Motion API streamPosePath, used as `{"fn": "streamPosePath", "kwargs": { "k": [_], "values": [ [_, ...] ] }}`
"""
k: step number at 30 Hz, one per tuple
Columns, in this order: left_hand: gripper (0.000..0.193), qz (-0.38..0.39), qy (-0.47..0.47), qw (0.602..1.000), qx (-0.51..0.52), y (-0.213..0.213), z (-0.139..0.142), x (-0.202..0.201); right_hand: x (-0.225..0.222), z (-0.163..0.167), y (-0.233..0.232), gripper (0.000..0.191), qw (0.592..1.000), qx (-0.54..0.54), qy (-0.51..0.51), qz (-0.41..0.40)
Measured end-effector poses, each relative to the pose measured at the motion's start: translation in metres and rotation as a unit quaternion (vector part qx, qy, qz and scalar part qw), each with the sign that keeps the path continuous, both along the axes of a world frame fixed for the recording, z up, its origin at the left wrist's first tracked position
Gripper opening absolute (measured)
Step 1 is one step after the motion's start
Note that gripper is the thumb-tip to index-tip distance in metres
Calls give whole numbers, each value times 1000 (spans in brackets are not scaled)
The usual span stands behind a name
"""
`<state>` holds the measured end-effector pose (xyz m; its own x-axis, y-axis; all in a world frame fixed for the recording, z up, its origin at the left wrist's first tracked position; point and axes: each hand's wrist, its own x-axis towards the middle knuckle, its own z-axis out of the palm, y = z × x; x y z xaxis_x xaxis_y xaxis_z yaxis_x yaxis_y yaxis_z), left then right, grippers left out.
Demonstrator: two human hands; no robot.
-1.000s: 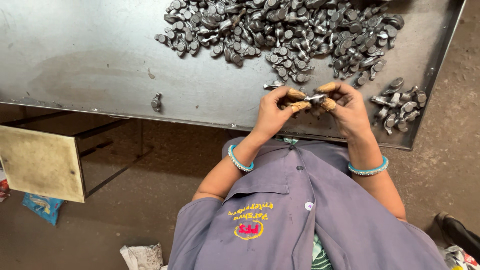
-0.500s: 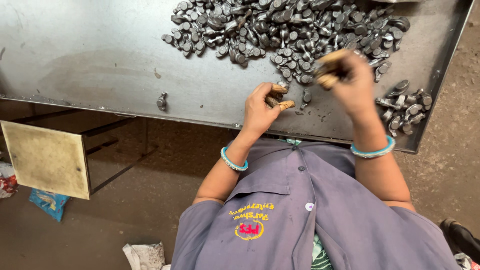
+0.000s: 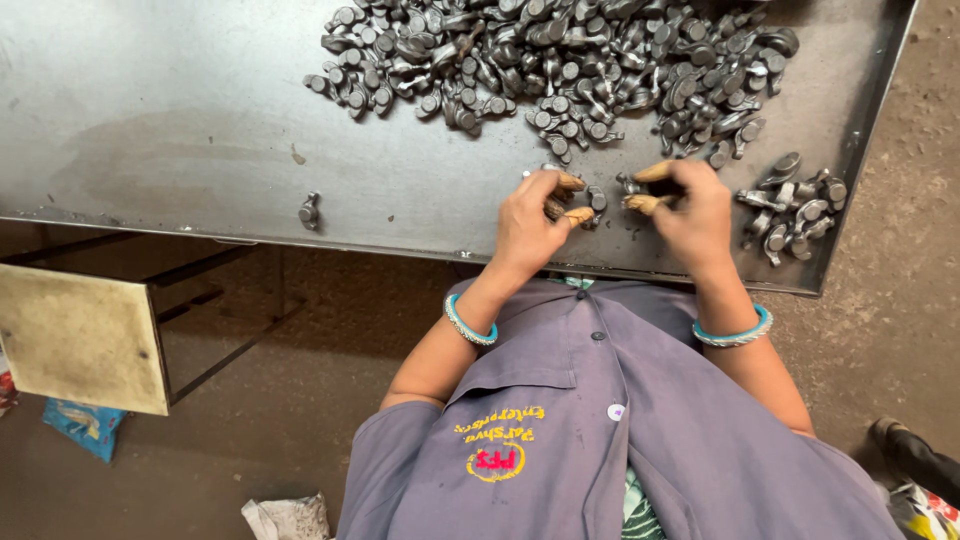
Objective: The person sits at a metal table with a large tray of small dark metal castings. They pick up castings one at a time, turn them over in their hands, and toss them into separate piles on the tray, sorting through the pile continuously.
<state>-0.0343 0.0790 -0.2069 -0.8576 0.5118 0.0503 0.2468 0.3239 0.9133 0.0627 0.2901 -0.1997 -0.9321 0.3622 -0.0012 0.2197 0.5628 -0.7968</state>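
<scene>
Hands low on tray [image 3: 200, 120]: your left hand [image 3: 530, 222] pinches a part [image 3: 596, 199], your right hand [image 3: 695, 208] pinches another [image 3: 629, 184]. Big pile [image 3: 560, 60] just beyond both, small pile [image 3: 795, 205] right of right hand, stray part [image 3: 309, 210] far left.

The big pile of metal parts [image 3: 560, 60] runs off the top edge. What the left hand [image 3: 530, 225] pinches is mostly hidden by its fingers; beside it, the right hand [image 3: 695, 215] covers its own piece.

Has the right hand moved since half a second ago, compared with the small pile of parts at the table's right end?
Yes. The right hand came back down from the large pile, toward the table edge, and is now beside the small pile.
</scene>
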Motion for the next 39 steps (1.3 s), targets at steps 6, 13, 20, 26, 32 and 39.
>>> {"fn": "streamPosePath", "kwargs": {
  "k": [6,13,20,26,32,39],
  "values": [
    [45,-15,-11,1000,-3,11,-6,10,13,-18,23,33,721,-680,35,-129],
    [59,-32,-51,998,-31,20,1,12,20,-13,26,29,771,-629,-27,-100],
    [60,-9,-25,999,-39,19,5,1,0,23,28,26,899,-351,-216,149],
    [51,39,-4,999,-18,1,11,-6,-39,52,29,37,797,-576,178,-29],
    [31,92,-8,995,36,-10,15,-12,-30,34,-14,42,983,107,19,150],
    [34,5,-130,982,138,-1,-1,-6,-11,-10,-15,33,986,-162,-13,34]
  ]
}}
